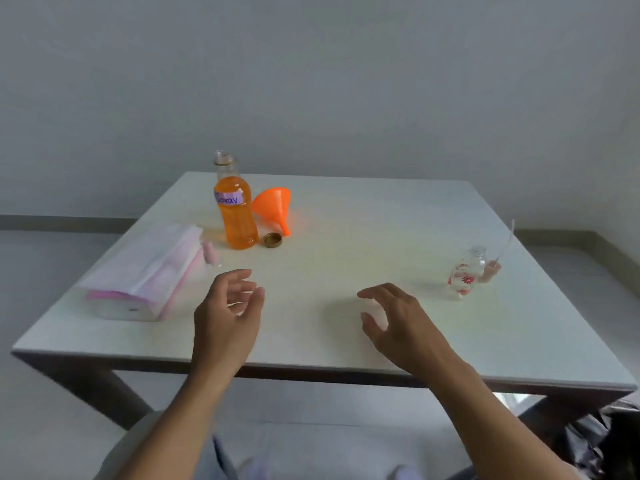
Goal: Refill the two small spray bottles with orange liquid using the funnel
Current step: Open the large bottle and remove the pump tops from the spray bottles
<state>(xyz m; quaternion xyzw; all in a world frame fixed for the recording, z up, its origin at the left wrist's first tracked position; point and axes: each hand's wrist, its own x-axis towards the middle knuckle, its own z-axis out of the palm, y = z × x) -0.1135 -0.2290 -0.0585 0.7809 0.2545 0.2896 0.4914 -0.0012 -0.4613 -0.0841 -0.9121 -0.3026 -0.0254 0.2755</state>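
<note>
Above near surface [346,220]: your left hand [227,317] and right hand [398,323] hover released, empty. Uncapped orange bottle [237,216], funnel [273,207] far left; small spray bottle [465,273] right, sprayer apparently removed.

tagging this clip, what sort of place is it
Probably a plain room set up for a tabletop task: a bare white table against an empty grey wall, holding only a bottle of orange liquid and a funnel.

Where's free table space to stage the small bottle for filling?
Bare: table centre, between funnel and floral spray bottle; also the near edge around both hands (left hand, right hand). Crowded: far-left cluster of orange bottle, cap, tissue pack.
</note>
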